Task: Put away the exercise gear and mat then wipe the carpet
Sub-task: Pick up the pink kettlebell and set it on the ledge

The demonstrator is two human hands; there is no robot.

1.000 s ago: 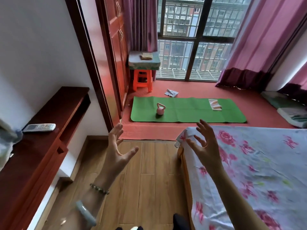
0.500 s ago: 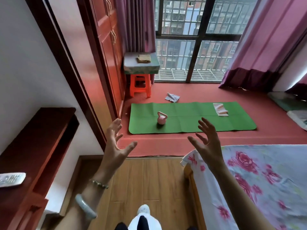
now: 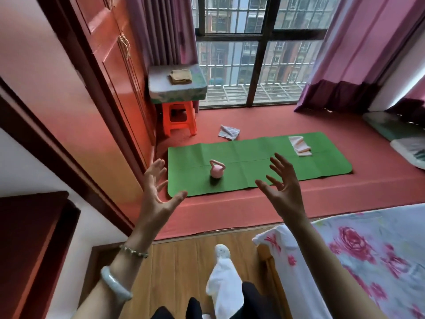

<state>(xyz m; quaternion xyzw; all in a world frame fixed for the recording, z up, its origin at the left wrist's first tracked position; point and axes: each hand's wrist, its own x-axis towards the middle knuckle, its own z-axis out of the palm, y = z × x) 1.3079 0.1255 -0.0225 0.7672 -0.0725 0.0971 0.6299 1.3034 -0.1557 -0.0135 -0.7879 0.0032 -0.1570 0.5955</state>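
A green exercise mat lies flat on the raised red carpet by the window. On its left part stands a small pink kettlebell. A folded white towel rests on the mat's far right end. A crumpled grey-white cloth lies on the carpet just behind the mat. My left hand and my right hand are raised in front of me, fingers spread, holding nothing, short of the mat.
An orange plastic stool carrying a cushion with a folded tan cloth stands at the back left, beside the red wardrobe. A floral bed fills the right. A dark wooden cabinet is at left. The wooden floor is underfoot.
I have walked forward along the wooden floor; the mat and kettlebell appear closer and lower. Both hands stay raised and spread. A white-socked foot has stepped into view.
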